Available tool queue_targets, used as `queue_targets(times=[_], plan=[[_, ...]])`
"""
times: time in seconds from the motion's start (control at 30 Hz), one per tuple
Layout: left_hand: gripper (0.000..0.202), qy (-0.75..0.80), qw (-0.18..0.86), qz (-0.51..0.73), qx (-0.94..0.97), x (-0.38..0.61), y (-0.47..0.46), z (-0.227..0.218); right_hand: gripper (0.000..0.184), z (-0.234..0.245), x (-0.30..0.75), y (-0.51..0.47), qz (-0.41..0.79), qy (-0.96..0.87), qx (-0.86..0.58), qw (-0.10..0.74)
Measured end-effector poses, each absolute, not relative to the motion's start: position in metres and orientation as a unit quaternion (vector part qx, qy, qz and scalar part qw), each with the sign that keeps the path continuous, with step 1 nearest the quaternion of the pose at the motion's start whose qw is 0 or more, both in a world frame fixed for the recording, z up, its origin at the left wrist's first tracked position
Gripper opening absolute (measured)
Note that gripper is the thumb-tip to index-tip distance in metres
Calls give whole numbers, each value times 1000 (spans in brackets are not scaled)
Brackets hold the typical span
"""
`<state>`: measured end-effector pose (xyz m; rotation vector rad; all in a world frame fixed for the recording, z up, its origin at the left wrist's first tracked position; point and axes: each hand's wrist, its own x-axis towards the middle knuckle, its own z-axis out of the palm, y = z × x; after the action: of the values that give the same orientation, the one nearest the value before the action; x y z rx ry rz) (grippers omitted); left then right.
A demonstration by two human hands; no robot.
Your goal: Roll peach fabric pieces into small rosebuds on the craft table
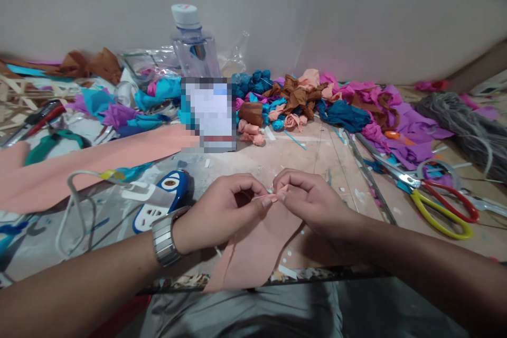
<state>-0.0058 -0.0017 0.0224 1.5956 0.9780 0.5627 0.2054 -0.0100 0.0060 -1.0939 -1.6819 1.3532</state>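
Fingertips of the left hand (222, 211) and right hand (319, 203) clamp the folded end of a salmon-pink paper strip (257, 251); red-and-yellow-handled metal scissors (414, 182) lie rightward.

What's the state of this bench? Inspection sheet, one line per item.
Surface: worktable marked and stained, with small white scraps near the hands.
Job's things: peach paper strip pinched at its upper end, lower end reaching the table's front edge; another peach sheet lies at left.
Clutter: crumpled coloured paper along the back, bottle, grey strands, red-and-yellow-handled scissors at right.
Grippers: left hand and right hand, both bare, fingertips pinching the strip close together.
Cables: white cable looped left of the blue-and-white socket block.
Surroundings: pale wall behind; other people: nothing seen.
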Motion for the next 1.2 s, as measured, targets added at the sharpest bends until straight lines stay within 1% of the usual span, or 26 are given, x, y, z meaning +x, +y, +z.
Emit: queue_targets(times=[0.4,0.63,0.9,1.1,1.2], plan=[[25,414,559,256,671,-8,1,24,14,8,207,-10,593,-560,-452,362],[24,413,561,267,666,-7,0,23,16,8,206,-10,589,-564,-454,360],[22,393,597,254,651,-6,0,20,21,8,205,-12,596,-566,-448,353],[34,397,620,218,641,-8,2,25,24,14,205,-15,608,-538,-466,351],[38,391,627,182,648,-9,2,27,24,19,211,-13,631,-543,-446,330]])
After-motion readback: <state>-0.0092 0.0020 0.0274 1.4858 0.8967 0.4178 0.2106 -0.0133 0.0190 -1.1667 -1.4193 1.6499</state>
